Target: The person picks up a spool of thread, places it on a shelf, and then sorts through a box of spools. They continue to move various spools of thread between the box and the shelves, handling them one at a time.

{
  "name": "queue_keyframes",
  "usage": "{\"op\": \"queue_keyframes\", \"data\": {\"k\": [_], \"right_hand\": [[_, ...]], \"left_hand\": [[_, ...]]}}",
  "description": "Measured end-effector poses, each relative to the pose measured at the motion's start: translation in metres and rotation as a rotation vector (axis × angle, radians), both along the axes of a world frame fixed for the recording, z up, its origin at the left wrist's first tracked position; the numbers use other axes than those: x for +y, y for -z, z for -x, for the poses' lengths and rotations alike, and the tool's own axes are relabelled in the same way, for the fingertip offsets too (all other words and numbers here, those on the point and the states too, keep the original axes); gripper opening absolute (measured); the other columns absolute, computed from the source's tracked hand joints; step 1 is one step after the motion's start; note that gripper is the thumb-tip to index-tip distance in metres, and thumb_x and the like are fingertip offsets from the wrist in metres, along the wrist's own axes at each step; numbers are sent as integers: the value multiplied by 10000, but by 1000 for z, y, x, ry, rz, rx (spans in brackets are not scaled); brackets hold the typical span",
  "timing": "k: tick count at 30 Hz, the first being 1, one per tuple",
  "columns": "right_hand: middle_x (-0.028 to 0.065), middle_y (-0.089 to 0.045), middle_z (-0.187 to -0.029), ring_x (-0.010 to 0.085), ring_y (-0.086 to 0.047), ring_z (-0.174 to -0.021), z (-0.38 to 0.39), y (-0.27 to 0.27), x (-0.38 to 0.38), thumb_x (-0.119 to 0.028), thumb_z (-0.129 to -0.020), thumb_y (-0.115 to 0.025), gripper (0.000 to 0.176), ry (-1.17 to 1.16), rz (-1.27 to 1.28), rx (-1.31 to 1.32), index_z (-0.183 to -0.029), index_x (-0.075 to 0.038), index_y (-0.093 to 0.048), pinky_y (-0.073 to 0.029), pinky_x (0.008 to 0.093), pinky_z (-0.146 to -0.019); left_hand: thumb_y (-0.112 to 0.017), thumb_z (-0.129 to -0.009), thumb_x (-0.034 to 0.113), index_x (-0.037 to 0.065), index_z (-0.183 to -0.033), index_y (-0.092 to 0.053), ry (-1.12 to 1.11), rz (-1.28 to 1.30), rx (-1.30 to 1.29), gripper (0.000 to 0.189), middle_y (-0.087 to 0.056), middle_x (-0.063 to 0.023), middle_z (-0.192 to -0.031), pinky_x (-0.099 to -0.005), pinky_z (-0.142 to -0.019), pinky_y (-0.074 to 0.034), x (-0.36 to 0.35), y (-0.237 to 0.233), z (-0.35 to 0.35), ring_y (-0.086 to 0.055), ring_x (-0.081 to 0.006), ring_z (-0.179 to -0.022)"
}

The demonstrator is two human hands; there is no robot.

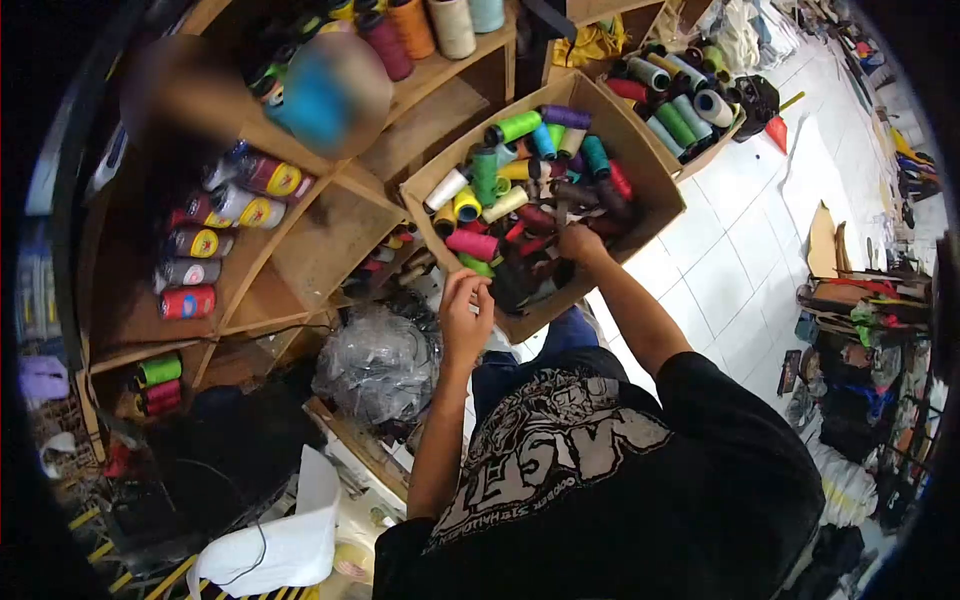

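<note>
A cardboard box (652, 192) full of thread spools in many colours stands in front of me. My left hand (467, 312) is at the near left edge of the box, its fingers curled by the rim; whether they grip it I cannot tell. Inside the box, at the near right, my right hand (580, 243) reaches in among dark spools, and its fingertips are hidden. A pink spool (472, 244) and a light green spool (476, 265) lie close to my left hand. Farther back are a green spool (484, 177) and a white spool (446, 189).
Wooden shelves (262, 262) on the left hold more spools. A second box of spools (690, 112) stands behind at the right. Clear plastic bags (380, 362) lie below the shelves. White floor tiles (722, 240) show at the right, with clutter beyond.
</note>
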State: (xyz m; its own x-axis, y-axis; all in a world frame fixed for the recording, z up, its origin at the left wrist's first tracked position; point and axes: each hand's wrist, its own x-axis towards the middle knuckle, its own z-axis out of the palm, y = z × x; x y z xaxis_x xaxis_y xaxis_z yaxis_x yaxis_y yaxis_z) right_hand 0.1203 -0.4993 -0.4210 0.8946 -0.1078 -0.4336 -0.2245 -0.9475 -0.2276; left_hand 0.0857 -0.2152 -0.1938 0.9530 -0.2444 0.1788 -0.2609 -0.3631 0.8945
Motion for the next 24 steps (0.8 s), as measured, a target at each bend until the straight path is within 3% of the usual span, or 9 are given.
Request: {"op": "queue_keyframes", "data": {"k": [1,4,8,9,12,14,19,22,24], "right_hand": [[176,-597,-1130,358,-603,-996,1,-45,7,-206,-841,-493,407,-41,53,46,-1225,-72,-505,-518,460,-771],[137,-654,-880,285,-649,-827,-2,-30,3,-225,-787,-525,331,-212,230,-36,-1065,-49,-562,-531,406,-698],[171,-658,-973,265,-657,-894,-19,-51,-3,-235,-816,-536,259,-477,84,230,-949,-41,-646,-533,388,-708],[171,-648,-1031,282,-642,-949,-30,-114,-2,-254,-809,-574,271,-441,-54,332,-925,-26,-663,-530,391,-738],[125,-655,-1024,280,-634,-958,-42,-151,-10,-415,-744,-670,462,-455,-194,393,-1061,-79,-644,-515,386,-771],[183,-646,-997,304,-635,-924,-40,-165,-27,-369,-770,-651,473,-430,-586,207,-1076,-12,-605,-511,375,-779],[231,-629,-951,302,-635,-843,-44,-161,-51,-325,-796,-634,489,344,-1378,428,-1144,7,-549,-512,344,-737],[236,-623,-910,410,-610,-857,-48,-104,-83,-264,-769,-647,387,324,-397,-86,-1028,14,-575,-500,447,-770],[272,-576,-1014,424,-583,-937,-43,-77,-104,-202,-764,-623,427,384,-167,-49,-1102,21,-487,-491,472,-801]], "left_hand": [[-551,-828,22,5,-897,-600,-9,-51,-103,86,-544,-115,-972,-281,-577,-494,-14,5,-10,-588,-210,-722],[-555,-833,30,-1,-907,-600,-120,-8,32,92,-551,-102,-980,-275,-570,-487,-54,11,-26,-581,-187,-717],[-567,-846,59,20,-994,-602,-199,55,327,157,-565,-87,-1020,-274,-626,-488,-84,58,-29,-584,-182,-745],[-593,-851,107,38,-1089,-570,-189,-27,510,249,-578,-95,-1048,-269,-692,-482,-89,53,-28,-593,-175,-818],[-646,-829,175,41,-1163,-520,-65,152,678,382,-584,-97,-1075,-278,-754,-473,-101,75,-27,-594,-165,-891],[-711,-779,223,18,-1200,-482,67,105,701,521,-583,-88,-1073,-294,-810,-458,-109,80,-30,-584,-152,-912],[-744,-747,256,19,-1170,-510,182,232,872,538,-590,-58,-1013,-289,-818,-453,-123,78,-44,-569,-129,-900],[-744,-751,265,31,-1102,-544,73,292,912,467,-597,-42,-963,-285,-796,-459,-130,61,-51,-573,-120,-862],[-739,-756,259,33,-1086,-547,19,235,858,444,-599,-37,-948,-286,-785,-463,-129,51,-54,-576,-124,-846]]}}
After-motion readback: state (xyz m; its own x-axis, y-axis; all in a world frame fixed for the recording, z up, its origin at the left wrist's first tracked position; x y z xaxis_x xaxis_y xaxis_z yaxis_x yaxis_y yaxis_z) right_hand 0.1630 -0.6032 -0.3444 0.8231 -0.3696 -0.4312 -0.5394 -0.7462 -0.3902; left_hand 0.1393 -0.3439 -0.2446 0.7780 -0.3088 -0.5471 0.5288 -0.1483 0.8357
